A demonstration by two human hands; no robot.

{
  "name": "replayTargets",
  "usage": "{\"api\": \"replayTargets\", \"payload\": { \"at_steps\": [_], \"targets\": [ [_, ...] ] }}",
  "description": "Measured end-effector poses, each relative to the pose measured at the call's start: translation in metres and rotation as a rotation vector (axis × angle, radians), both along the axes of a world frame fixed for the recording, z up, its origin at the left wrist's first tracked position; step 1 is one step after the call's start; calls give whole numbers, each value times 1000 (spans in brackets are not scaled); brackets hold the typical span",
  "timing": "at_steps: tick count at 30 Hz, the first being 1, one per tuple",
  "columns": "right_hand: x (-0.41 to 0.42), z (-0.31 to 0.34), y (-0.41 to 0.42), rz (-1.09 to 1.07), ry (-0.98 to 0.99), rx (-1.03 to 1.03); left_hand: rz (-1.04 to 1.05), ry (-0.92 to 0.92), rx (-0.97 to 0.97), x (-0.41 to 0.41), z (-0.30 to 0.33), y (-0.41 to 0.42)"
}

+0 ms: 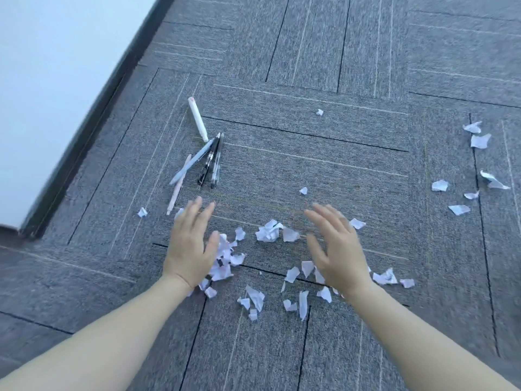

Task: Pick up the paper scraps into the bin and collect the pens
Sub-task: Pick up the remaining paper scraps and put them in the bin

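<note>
Head view: paper scraps (222,259) scattered over grey carpet (310,165), densest between hands; further scraps (479,141) lie well apart at right. Pens (210,162) bunched upper left near wall (56,80); white marker (198,119) just beyond them. No bin in view.

Risks: scooping may miss small flat scraps clinging to carpet pile; far-right scraps easily overlooked; left sweep could knock pens.

Left hand (191,249) spread flat, empty, over or beside scrap pile; contact unclear. Right hand (337,252) spread, empty, blurred.
</note>
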State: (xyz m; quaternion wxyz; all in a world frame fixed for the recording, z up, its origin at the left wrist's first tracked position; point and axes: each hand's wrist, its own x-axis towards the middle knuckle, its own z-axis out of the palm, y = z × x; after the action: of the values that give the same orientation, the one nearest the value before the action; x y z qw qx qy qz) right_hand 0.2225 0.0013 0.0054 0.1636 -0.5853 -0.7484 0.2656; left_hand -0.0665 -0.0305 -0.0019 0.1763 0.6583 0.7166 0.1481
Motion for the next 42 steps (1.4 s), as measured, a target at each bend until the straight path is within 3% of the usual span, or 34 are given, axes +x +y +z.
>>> {"api": "replayTargets", "payload": {
  "at_steps": [2,4,11,14,17,20,24,29,32,35,38,42],
  "targets": [
    [9,-4,8,-138,-112,-78,130,20,-87,-15,-1,3],
    [13,-7,21,-121,-209,-157,141,-14,-148,-14,-5,1],
    [-33,9,42,245,-184,-194,-192,-242,-62,26,2,-22],
    [-32,19,23,316,-97,-34,60,-123,61,4,1,-6],
    [-25,13,23,187,-49,104,431,30,39,-37,0,11],
    [-34,8,42,98,-130,-90,617,18,-81,-57,-4,13],
    [-60,6,73,295,-297,-215,641,-99,-16,-48,-1,7],
    [-72,18,77,341,-316,-218,476,-16,50,-42,0,-20],
    [-60,23,50,482,-323,-169,219,-117,-8,-15,0,-49],
    [-46,25,19,587,-200,-66,-112,-120,-114,15,1,-70],
    [-25,16,7,280,-43,79,-287,-138,-174,39,-2,-68],
    [8,2,10,-121,-199,-91,-192,75,-86,35,-8,-51]
  ]
}}
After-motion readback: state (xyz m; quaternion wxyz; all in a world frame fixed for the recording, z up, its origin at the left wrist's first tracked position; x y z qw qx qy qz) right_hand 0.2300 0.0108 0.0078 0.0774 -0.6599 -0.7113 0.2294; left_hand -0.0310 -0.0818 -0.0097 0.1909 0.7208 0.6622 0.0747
